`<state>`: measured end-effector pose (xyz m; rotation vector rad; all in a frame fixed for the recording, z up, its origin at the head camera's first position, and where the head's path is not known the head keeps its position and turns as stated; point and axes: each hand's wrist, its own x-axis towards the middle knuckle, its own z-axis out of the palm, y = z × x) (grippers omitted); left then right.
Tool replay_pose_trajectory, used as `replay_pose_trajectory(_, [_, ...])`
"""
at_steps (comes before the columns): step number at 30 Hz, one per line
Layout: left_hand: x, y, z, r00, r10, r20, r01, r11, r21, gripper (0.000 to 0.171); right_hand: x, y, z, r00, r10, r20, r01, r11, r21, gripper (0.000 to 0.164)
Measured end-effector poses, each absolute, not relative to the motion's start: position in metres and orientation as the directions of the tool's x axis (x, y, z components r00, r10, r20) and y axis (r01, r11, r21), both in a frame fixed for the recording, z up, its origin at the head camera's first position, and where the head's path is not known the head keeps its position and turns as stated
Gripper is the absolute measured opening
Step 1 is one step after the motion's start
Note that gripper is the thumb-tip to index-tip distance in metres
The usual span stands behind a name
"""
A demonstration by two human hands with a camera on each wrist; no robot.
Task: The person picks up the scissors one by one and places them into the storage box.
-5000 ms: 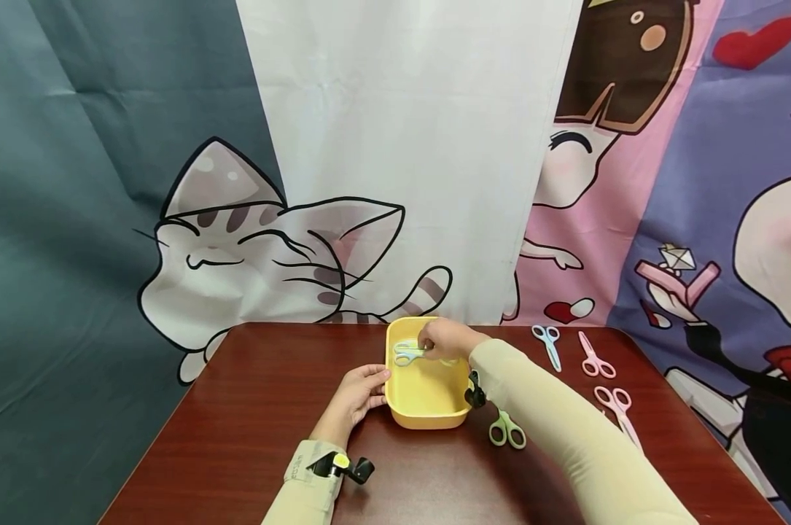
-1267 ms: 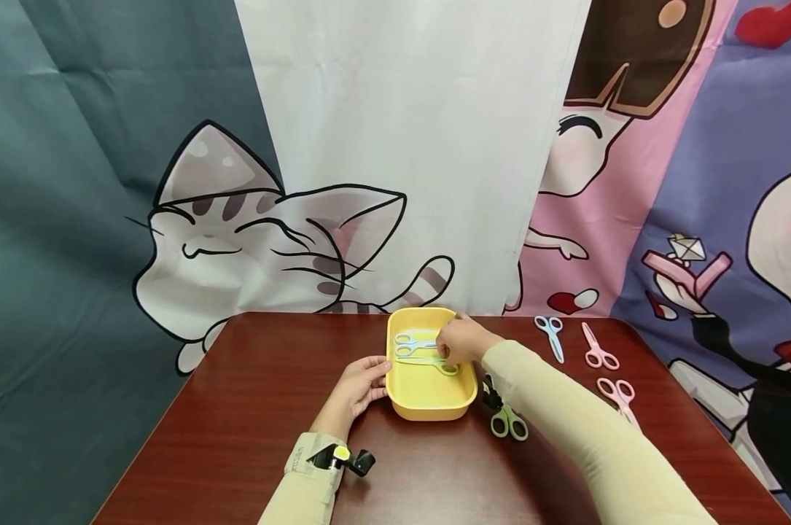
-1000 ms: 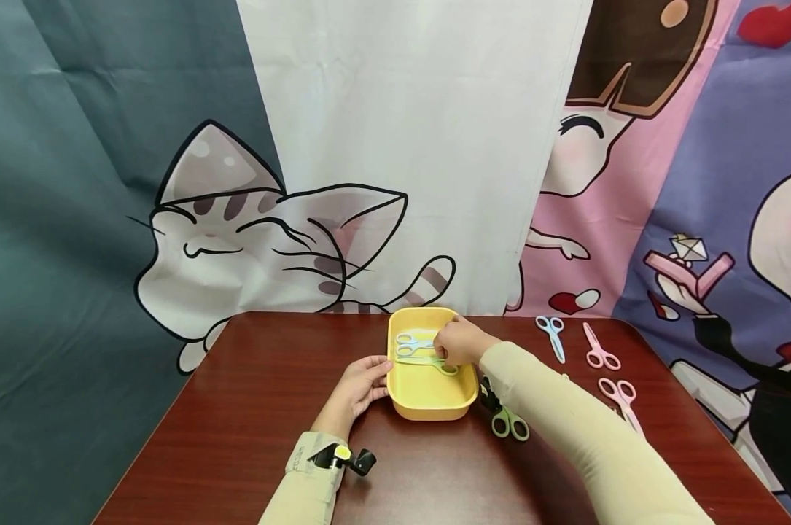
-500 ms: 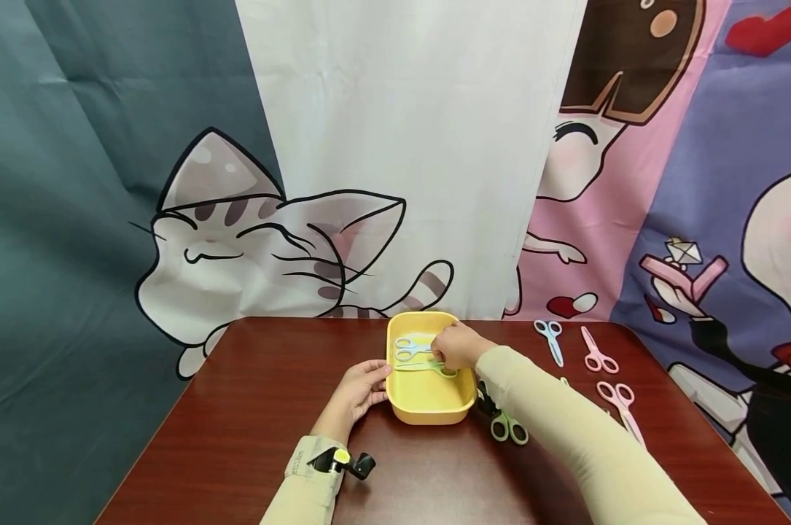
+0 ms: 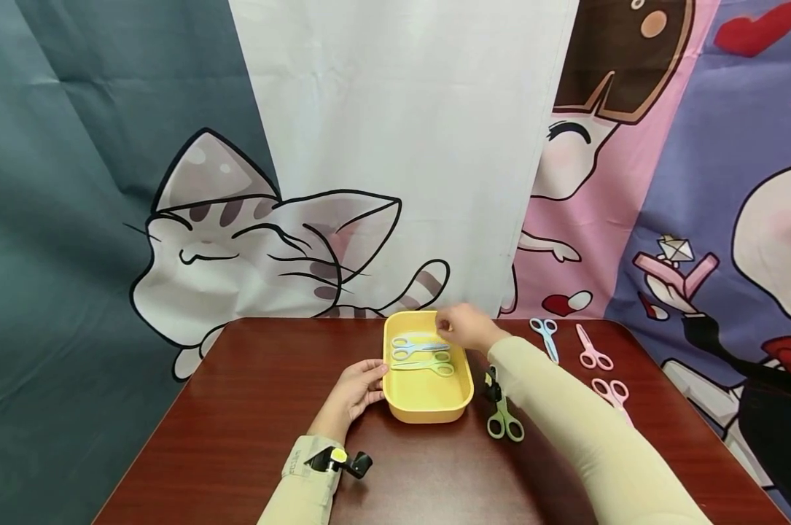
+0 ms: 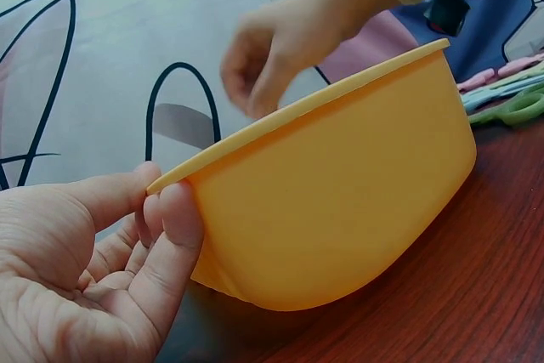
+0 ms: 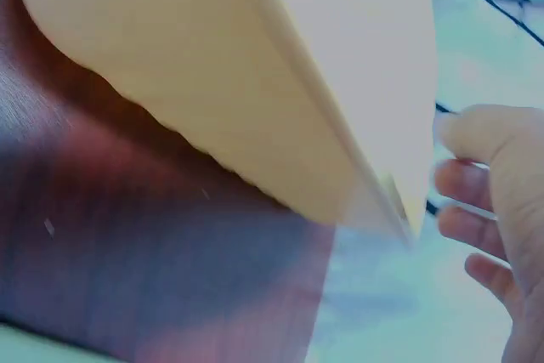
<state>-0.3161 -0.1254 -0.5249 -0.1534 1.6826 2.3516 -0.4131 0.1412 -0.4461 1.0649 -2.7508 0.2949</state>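
My left hand (image 5: 356,394) pinches the left rim of a yellow plastic tray (image 5: 428,417), thumb on one side of the lip and fingers on the other, as the left wrist view shows. Inside the tray lie light blue scissors (image 5: 434,348) and, nearer to me, green scissors (image 5: 423,365), both roughly crosswise. My right hand (image 5: 470,328) hovers over the tray's far right corner, slightly blurred. In the right wrist view its fingers (image 7: 467,225) are loosely bent beside the tray's rim and hold nothing.
Right of the tray, partly under my right forearm, are green scissors (image 5: 504,419) on the dark red table (image 5: 251,408). Farther right lie blue scissors (image 5: 544,337), pink scissors (image 5: 592,350) and lighter pink scissors (image 5: 610,392). A cartoon-print curtain (image 5: 408,146) hangs behind the table.
My right hand has let go inside the tray and risen toward its far right corner, uncovering the blue and green scissors. The left hand keeps its hold on the rim.
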Motion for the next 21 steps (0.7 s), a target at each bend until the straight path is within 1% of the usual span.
replay_pose_trajectory(2, [-0.316, -0.126, -0.524, -0.965, 0.138, -0.222, -0.255, -0.306, 0.917, 0.027, -0.418, 0.153, -0.441, -0.772, -0.563, 0.295, -0.622, 0.764, -0.171, 0.010])
replay_pose_trajectory(4, [-0.316, -0.126, -0.524, -0.965, 0.142, -0.220, -0.255, -0.308, 0.917, 0.028, -0.423, 0.169, -0.440, -0.822, -0.474, 0.315, -0.545, 0.814, -0.198, 0.008])
replay_pose_trajectory(7, [-0.316, -0.126, -0.525, -0.963, 0.153, -0.222, -0.259, -0.306, 0.916, 0.031, -0.431, 0.195, -0.441, -0.896, -0.337, 0.289, -0.401, 0.893, -0.203, 0.007])
replay_pose_trajectory(10, [-0.316, -0.126, -0.526, -0.962, 0.158, -0.222, -0.261, -0.300, 0.918, 0.033, -0.434, 0.224, -0.445, -0.948, -0.216, 0.236, -0.267, 0.939, -0.216, 0.009])
replay_pose_trajectory(17, [-0.316, -0.126, -0.524, -0.962, 0.153, -0.224, -0.262, -0.301, 0.917, 0.033, -0.428, 0.284, -0.470, -0.990, -0.036, 0.138, -0.071, 0.962, -0.263, 0.018])
replay_pose_trajectory(21, [-0.315, -0.126, -0.523, -0.963, 0.153, -0.221, -0.258, -0.298, 0.919, 0.031, -0.422, 0.301, -0.484, -0.998, 0.024, 0.062, 0.007, 0.964, -0.266, 0.021])
